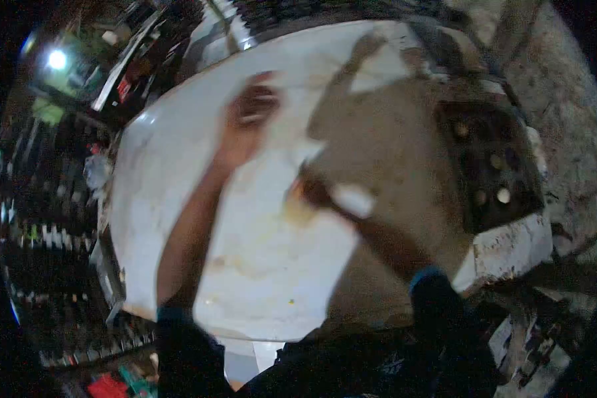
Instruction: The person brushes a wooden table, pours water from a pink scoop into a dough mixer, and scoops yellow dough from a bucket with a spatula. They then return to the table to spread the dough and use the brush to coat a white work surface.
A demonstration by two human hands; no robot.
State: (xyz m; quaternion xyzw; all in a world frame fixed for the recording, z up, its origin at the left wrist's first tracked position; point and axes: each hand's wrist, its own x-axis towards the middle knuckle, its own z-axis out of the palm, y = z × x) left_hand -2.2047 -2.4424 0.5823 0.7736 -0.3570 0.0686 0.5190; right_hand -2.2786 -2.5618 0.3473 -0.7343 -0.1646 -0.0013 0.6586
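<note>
My left hand (pixel 245 126) is above the far middle of a white tabletop (pixel 159 172), smeared by motion. Its fingers look curled round something dark with a pale edge, whose kind I cannot make out. Closer to me, my right hand (pixel 314 191) is low over the tabletop with its fingers drawn together. Beneath its fingertips is a blurred yellowish patch (pixel 298 211); whether this is a held thing or a stain does not show. Small yellow specks lie on the near part of the surface.
A dark tray (pixel 467 166) with round hollows, some holding pale round pieces, sits at the right end of the tabletop. Dark racks with many small items (pixel 53 235) line the left. A bright lamp (pixel 57 60) shines at upper left. Red cloth (pixel 109 386) lies at lower left.
</note>
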